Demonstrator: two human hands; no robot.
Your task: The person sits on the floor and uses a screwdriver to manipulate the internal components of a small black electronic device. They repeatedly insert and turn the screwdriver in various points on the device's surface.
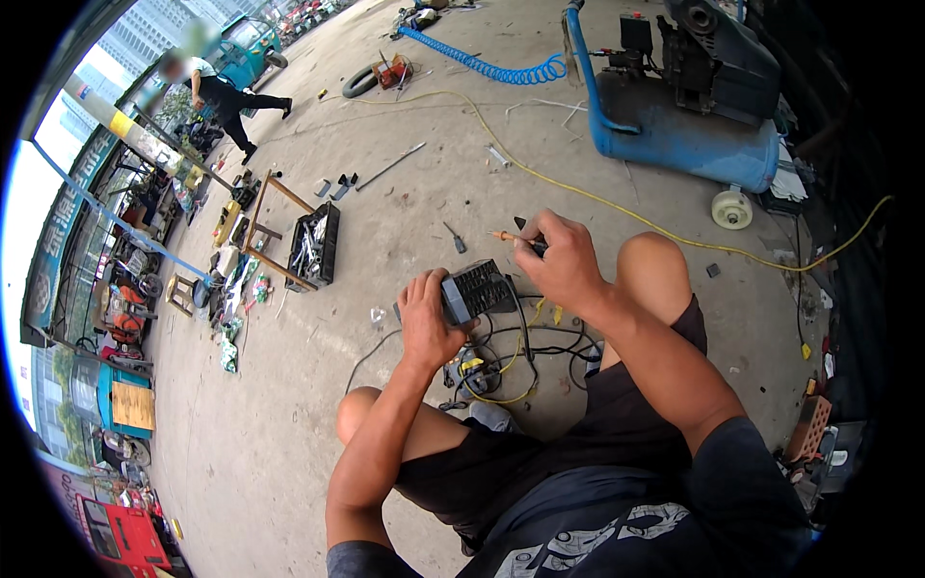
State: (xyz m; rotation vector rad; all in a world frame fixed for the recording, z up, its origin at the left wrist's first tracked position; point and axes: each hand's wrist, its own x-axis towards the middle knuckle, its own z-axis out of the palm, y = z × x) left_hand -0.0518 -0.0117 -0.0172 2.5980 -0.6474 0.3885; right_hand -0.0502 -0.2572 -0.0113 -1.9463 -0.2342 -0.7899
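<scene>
My left hand point(427, 318) grips a black and grey boxy device point(472, 289) with a ribbed face, held over a tangle of black and yellow cables point(520, 380). A black lead hangs down beside it. My right hand point(554, 255) is closed on a slim tool with a copper-coloured tip point(501, 235), just above and right of the device. A grey and yellow tool point(470, 368) lies among the cables near my foot. A small screwdriver-like item point(455, 241) lies on the concrete ahead.
A blue compressor point(689, 149) stands at upper right, with a coiled blue hose point(472, 65) and yellow cable point(636, 210). A black toolbox point(324, 260) and wooden frame point(270, 268) lie front left. Another person point(231, 106) walks at upper left. Parked vehicles and clutter line the left.
</scene>
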